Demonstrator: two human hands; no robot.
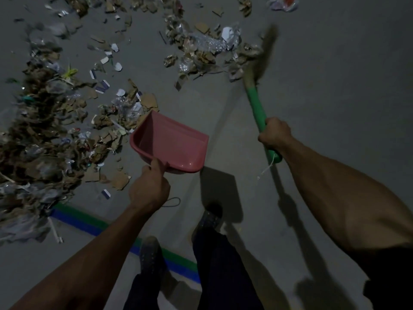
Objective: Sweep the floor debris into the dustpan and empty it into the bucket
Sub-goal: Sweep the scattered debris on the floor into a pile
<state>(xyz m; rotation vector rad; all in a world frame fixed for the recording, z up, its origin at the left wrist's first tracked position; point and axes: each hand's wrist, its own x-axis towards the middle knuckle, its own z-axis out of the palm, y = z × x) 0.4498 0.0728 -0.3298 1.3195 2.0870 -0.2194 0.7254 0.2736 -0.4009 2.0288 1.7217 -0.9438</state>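
Observation:
My left hand (pixel 149 189) grips the handle of a pink dustpan (pixel 172 142), which is empty and held above the floor, its mouth turned toward the debris on the left. My right hand (pixel 274 133) grips the green handle of a broom (pixel 257 101). The blurred bristles (pixel 267 52) touch the right edge of a debris patch (pixel 207 50) of cardboard scraps, paper and clear plastic. A much larger heap of debris (pixel 44 135) covers the floor at the left. No bucket is in view.
A green and blue tape line (pixel 89 222) runs across the grey floor near my feet (pixel 210 218). A crumpled coloured plastic bag (pixel 283 2) lies at the top right. The floor to the right of the broom is bare grey concrete (pixel 346 74).

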